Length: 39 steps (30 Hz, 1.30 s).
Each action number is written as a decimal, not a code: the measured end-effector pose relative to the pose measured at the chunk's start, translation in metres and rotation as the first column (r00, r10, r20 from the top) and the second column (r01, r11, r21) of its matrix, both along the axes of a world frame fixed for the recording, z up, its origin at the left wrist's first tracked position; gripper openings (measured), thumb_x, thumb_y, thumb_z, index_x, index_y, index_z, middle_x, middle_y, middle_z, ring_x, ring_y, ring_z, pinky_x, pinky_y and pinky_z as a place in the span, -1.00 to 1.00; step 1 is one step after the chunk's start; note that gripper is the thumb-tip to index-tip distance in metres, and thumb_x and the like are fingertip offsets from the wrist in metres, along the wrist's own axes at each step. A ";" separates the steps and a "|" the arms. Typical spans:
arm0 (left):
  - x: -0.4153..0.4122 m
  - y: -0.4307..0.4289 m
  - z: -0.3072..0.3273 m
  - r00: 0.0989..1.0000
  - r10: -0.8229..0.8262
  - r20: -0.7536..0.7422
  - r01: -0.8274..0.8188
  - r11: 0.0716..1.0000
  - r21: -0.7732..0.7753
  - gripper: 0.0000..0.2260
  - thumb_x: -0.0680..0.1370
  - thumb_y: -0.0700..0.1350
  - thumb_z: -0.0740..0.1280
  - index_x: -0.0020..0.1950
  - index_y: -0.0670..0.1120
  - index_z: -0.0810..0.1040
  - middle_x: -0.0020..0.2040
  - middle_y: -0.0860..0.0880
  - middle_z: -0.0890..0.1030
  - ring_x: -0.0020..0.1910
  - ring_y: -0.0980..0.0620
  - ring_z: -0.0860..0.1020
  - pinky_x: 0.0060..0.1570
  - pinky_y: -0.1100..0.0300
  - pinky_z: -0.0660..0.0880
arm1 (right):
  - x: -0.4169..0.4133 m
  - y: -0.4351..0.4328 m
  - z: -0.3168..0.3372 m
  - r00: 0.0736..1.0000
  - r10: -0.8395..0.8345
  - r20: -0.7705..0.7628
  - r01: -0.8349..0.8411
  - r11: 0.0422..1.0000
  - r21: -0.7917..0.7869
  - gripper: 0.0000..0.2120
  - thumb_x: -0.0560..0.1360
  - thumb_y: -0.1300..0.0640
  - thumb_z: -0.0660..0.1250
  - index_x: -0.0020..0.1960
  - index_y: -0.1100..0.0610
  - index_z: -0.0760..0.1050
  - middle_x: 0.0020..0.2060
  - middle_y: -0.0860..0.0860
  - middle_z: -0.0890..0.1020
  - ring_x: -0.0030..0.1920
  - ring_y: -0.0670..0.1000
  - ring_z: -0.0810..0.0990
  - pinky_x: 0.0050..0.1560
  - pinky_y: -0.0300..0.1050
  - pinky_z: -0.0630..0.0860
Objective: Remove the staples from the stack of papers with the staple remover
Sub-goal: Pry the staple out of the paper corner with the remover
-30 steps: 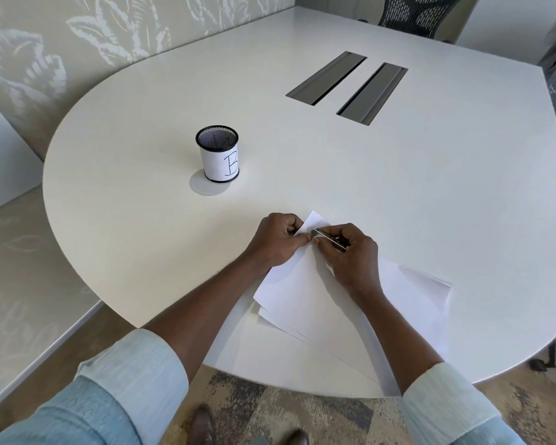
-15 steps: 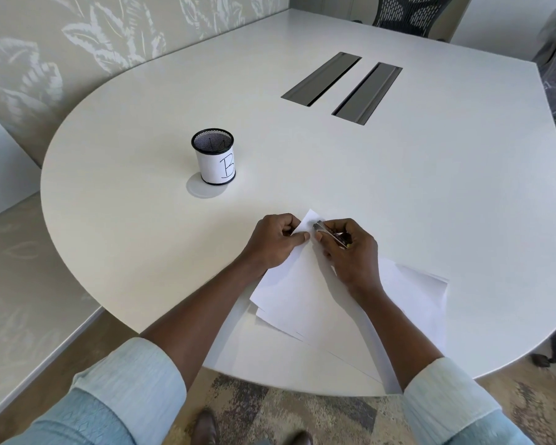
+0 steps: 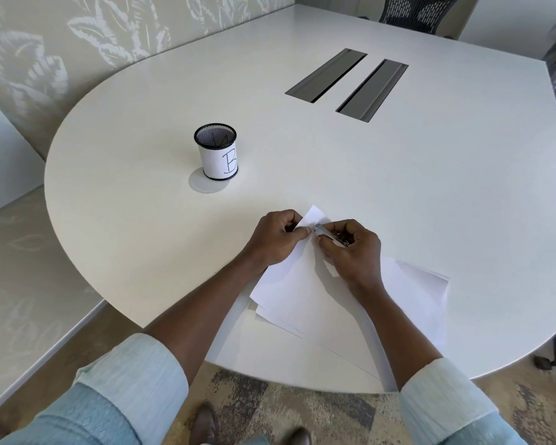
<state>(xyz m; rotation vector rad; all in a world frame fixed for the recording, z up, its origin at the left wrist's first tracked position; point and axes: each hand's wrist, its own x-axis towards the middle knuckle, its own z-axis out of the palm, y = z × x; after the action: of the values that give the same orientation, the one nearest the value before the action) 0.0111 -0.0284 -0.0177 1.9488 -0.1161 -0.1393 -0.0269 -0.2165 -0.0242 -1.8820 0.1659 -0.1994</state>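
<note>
Left hand (image 3: 278, 239): pinching the stack of papers (image 3: 302, 300) at its 12 o'clock corner.
Right hand (image 3: 353, 255): gripping the staple remover (image 3: 328, 235), tip pointing toward 10 o'clock.
Mesh cup (image 3: 217, 157): standing at 10 o'clock.

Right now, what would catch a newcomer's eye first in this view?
The two hands meet at the far corner of the stack of papers near the front edge of the table: the left hand pinches the corner while the right hand holds the metal staple remover to it. Beyond them to the left stands a black mesh cup labelled B.
</note>
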 end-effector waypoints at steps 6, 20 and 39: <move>-0.001 0.002 0.001 1.000 -0.020 -0.013 0.019 0.999 -0.030 -0.89 0.62 -0.20 0.50 -0.09 -0.18 0.67 -0.35 0.09 0.54 -0.46 0.22 0.39 -0.38 0.41 0.29 | 0.000 -0.001 -0.002 1.000 0.023 -0.004 -0.023 1.000 0.004 -0.89 0.47 0.17 0.59 -0.02 0.04 0.74 -0.18 0.01 0.79 -0.10 0.25 0.74 -0.03 0.29 0.71; -0.002 0.002 0.002 1.000 -0.017 -0.007 0.017 0.998 -0.054 -0.90 0.60 -0.23 0.52 -0.02 -0.28 0.70 -0.08 -0.31 0.75 -0.21 -0.02 0.53 -0.13 0.15 0.41 | 0.003 -0.001 -0.005 0.999 0.039 0.010 -0.038 0.999 -0.027 -0.87 0.55 0.14 0.61 0.08 0.10 0.74 -0.09 -0.09 0.81 -0.16 -0.10 0.75 -0.16 -0.15 0.63; -0.001 0.003 0.000 0.999 -0.023 -0.037 0.020 0.996 -0.083 -0.95 0.59 -0.27 0.52 -0.04 -0.24 0.70 -0.30 0.15 0.68 -0.37 0.23 0.55 -0.27 0.38 0.43 | -0.001 -0.001 -0.001 0.999 0.042 -0.004 -0.042 0.999 0.015 -0.89 0.52 0.22 0.56 0.03 0.09 0.76 -0.09 -0.05 0.82 -0.12 -0.03 0.76 0.01 0.02 0.68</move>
<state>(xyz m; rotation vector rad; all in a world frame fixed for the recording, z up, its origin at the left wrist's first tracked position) 0.0102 -0.0257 -0.0177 1.8620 -0.1163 -0.1830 -0.0277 -0.2175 -0.0247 -1.8695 0.1296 -0.1652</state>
